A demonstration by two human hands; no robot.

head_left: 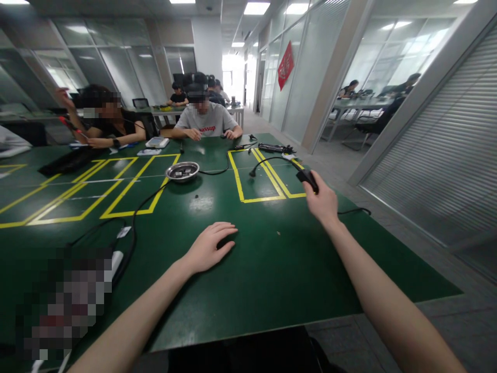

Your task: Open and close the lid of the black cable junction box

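My right hand (323,201) is closed around a black power adapter (305,177) over the right part of the green table. From the adapter a black cord (274,158) arcs left to a plug (252,173) within the yellow-taped area. Another length of cable (359,209) trails out to the right of that hand. My left hand (212,246) rests on the tabletop near the middle, fingers stretched out and thumb apart, holding nothing.
The green table (248,290) carries yellow tape outlines (128,213). A steel bowl (182,178) holds small metal parts. Black cables run left towards a blurred power strip (116,261). A folded black tripod-like item (275,148) lies far right. Two people sit across the table.
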